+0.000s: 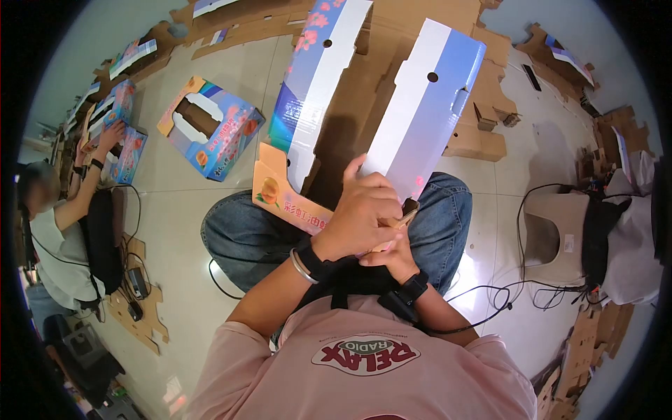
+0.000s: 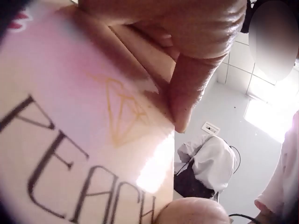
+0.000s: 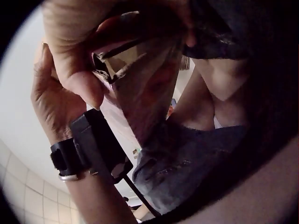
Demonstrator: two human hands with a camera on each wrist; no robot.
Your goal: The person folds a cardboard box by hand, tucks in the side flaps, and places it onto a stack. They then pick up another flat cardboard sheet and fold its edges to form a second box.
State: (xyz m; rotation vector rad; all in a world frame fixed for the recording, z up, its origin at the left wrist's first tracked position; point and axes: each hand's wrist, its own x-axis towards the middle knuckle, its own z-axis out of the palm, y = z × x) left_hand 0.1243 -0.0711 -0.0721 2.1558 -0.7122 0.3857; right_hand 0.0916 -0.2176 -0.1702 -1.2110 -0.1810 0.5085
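Observation:
A blue, pink and orange printed cardboard box (image 1: 308,115), its top open, stands tilted across the person's lap. Around its near right corner the left hand (image 1: 364,213) curls its fingers, gripping a folded cardboard edge. Just beside it, the right hand (image 1: 395,257) holds the same corner from below. Close up in the left wrist view is the panel (image 2: 88,126) lettered PEACH, with fingers bent over its edge. The right wrist view shows the right hand (image 3: 74,56) pinching the box corner (image 3: 135,88), whose folded layers show; the left hand (image 3: 58,100) is behind.
A finished-looking printed box (image 1: 234,136) stands on the tiled floor at the left. Flat brown cardboard (image 1: 490,52) lies ahead. Another person (image 1: 63,231) handles boxes at far left. A grey stool (image 1: 553,231) and black cables (image 1: 490,288) are at the right.

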